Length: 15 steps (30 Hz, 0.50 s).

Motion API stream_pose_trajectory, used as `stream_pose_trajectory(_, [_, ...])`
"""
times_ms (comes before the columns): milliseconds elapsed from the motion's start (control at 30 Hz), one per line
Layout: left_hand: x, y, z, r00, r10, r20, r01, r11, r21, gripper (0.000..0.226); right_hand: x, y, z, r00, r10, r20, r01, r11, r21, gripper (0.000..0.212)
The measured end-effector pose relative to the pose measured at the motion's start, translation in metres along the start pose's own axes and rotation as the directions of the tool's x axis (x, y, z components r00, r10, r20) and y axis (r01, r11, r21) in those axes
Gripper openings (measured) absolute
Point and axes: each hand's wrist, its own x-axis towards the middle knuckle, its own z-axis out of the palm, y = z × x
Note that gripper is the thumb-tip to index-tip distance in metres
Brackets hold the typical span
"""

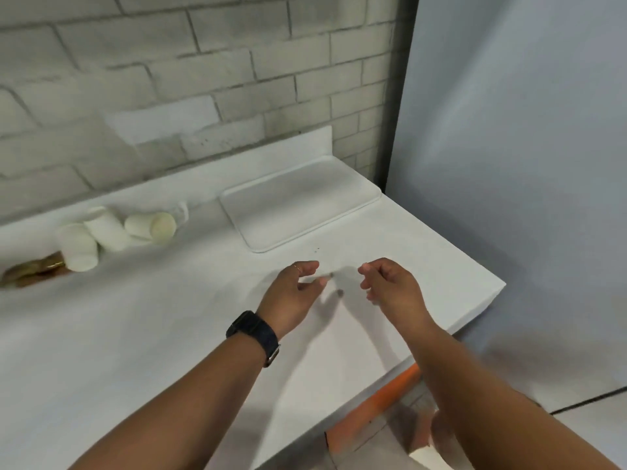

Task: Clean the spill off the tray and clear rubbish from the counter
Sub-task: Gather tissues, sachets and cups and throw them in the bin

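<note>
Hands: left grip [298,286] and right grip [386,286] loosely curled, empty, above counter [169,334] | tray [298,201] beyond | cups [112,235] toppled left

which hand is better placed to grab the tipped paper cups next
Left, probably. The paper cups lie on the counter far to the left hand's side; the right hand would have to cross over. Both hands look free.

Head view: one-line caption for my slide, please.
Both hands, left hand and right hand, hover empty over the counter near the tray; paper cups lie left.
</note>
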Motion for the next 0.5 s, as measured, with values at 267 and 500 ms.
stream_pose_trajectory(267, [0.005,-0.05,-0.11,0.984,-0.067,-0.162,0.076,0.996,0.046,0.041,0.013,-0.018,0.109,0.974,-0.028,0.226,0.046,0.996,-0.075,0.012])
stream_pose_trajectory(500, [0.018,-0.091,-0.198,0.952,-0.123,-0.281,0.151,0.985,0.082,0.048,0.025,-0.035,0.194,0.944,-0.066,0.324,0.126,0.978,-0.167,0.011])
